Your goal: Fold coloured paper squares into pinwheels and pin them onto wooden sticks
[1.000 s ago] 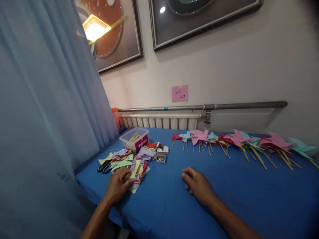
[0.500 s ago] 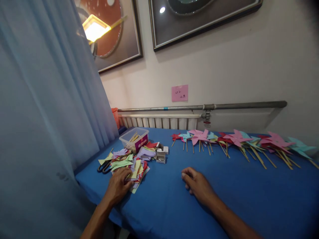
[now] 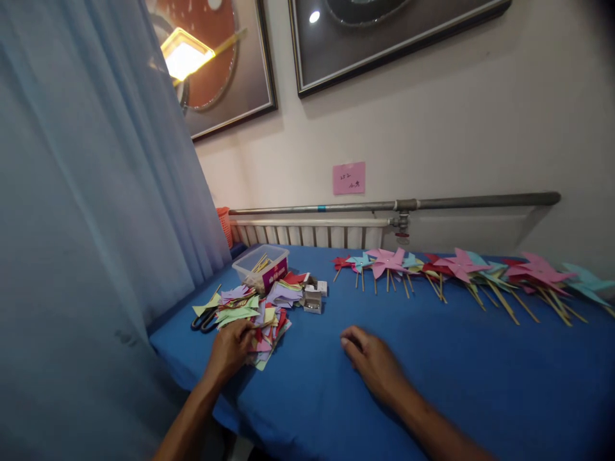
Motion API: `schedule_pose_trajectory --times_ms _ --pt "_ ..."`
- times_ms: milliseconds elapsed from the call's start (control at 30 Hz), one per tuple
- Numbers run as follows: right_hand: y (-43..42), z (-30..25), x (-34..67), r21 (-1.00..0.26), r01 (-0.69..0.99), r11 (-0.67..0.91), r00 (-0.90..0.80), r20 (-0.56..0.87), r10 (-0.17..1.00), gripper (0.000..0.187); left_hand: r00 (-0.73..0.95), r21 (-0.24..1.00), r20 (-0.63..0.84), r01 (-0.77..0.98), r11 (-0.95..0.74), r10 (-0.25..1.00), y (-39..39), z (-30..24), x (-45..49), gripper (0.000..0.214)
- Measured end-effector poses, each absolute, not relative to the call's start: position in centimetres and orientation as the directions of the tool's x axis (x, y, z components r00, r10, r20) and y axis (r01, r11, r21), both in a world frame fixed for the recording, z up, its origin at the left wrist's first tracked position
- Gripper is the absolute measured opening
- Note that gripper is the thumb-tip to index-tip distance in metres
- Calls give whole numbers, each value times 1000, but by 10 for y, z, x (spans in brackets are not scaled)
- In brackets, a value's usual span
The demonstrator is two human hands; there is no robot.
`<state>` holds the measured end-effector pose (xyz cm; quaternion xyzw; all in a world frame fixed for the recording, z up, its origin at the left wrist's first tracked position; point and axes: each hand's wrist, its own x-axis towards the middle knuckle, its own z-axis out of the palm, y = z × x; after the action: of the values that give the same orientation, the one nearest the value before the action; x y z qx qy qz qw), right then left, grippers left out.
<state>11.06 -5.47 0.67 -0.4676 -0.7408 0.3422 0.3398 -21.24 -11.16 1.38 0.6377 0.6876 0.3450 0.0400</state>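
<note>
Left hand (image 3: 232, 349) at cut papers (image 3: 275, 331); can't tell if pinching. Right hand (image 3: 372, 362) loosely curled, unladen, over blue surface (image 3: 307, 390). Papers best lifted singly, by the edge.

A furnished room, home or business unclear: a curtain (image 3: 96, 224) at frame left, framed pictures (image 3: 408, 48) along the top, a radiator (image 3: 307, 234) at centre, blue cloth (image 3: 307, 378) below.
</note>
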Motion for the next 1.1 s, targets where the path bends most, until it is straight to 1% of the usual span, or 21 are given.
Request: schedule_pose_trajectory --times_ms 33,100,167,200,333,367,400,467,533,600,633,700,800,967,1033,1100 --pt "-59 8 100 -803 458 382 -369 220 903 19 -211 544 383 838 -35 899 -110 13 -212 26" --pt "-68 10 74 -766 440 468 -471 247 847 19 -269 598 363 802 -2 892 -105 13 -214 28" --pt "-75 13 43 -744 455 490 -536 210 818 18 -306 655 334 755 14 892 -99 13 -217 28" --pt "-77 14 28 -732 487 477 -537 180 824 17 -316 681 322 732 13 892 -96 13 -220 28" --pt "-83 18 -17 -713 597 369 -428 106 898 10 -363 776 290 630 4 886 -83 11 -230 29" --pt "-84 17 -23 -695 617 369 -399 128 908 8 -379 798 282 602 3 881 -81 10 -233 29" --pt "-85 16 -27 -657 637 404 -377 191 906 7 -392 819 273 574 2 879 -79 9 -234 30" --pt "-86 13 -33 -523 667 531 -399 352 847 17 -406 854 251 521 -3 879 -76 8 -237 30" --pt "-85 10 -38 -359 650 670 -490 475 731 26 -411 879 230 477 -7 882 -73 8 -238 30" --pt "-80 8 -43 -232 593 771 -581 540 609 27 -410 897 217 442 -15 886 -72 8 -239 29" --pt "-76 7 -45 -184 561 807 -614 562 555 25 -411 903 216 430 -20 886 -72 9 -238 29" --pt "-68 3 -49 -118 525 843 -645 592 484 20 -412 905 222 424 -29 884 -72 10 -238 29" --pt "-58 -3 -52 -81 506 859 -653 615 443 17 -428 904 223 427 -21 876 -72 13 -236 30" --pt "-48 -6 -56 -82 537 839 -616 642 457 13 -440 884 220 467 13 870 -69 19 -234 28" --pt "-43 -3 -58 -72 546 835 -621 633 461 15 -437 871 222 491 24 872 -65 21 -235 26" --pt "-36 0 -59 -48 535 843 -637 633 440 23 -435 866 219 498 30 874 -61 22 -237 25"
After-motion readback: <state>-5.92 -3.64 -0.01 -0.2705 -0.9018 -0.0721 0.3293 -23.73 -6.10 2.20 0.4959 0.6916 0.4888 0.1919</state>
